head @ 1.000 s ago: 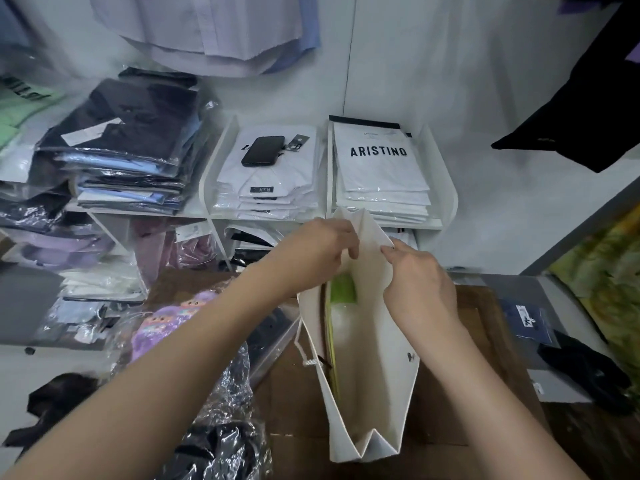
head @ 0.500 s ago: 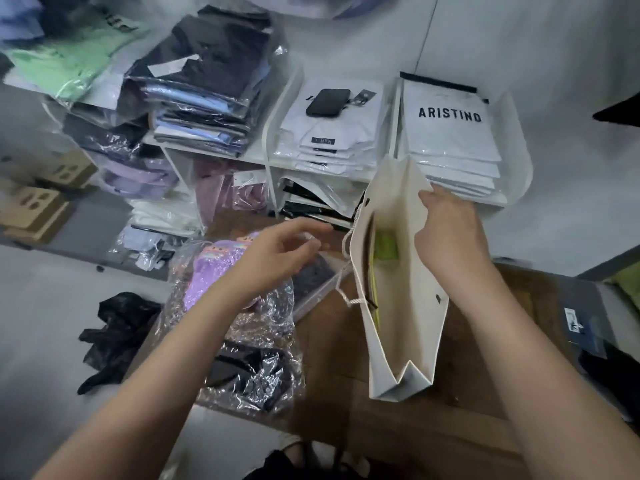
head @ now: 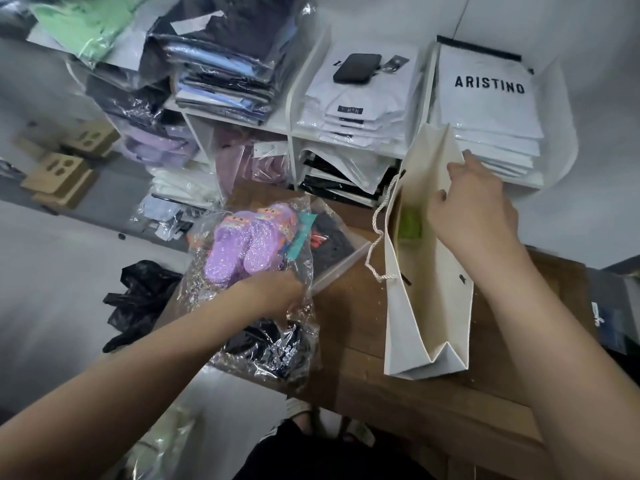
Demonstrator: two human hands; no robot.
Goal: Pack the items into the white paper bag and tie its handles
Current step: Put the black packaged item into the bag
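The right hand (head: pixel 472 209) is gripping the rim of the white paper bag (head: pixel 429 306) standing mid-tabletop (head: pixel 363 368), while the left hand (head: pixel 273 292) is clutching the plastic-wrapped purple slippers (head: pixel 242 247) near the left edge.

left hand (head: pixel 273 292) grips the clear-wrapped purple slippers (head: pixel 242 247); right hand (head: pixel 474 209) holds the white paper bag (head: pixel 433 306) open.

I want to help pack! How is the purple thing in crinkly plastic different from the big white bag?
The purple item is colourful and wrapped in clear crinkly plastic; the white paper bag is plain, stiff paper. The purple item lies flat on the wooden table; the bag stands upright and open with rope handles. The left hand grips the purple item's wrap; the right hand holds the bag's rim. Both sit on the same table.
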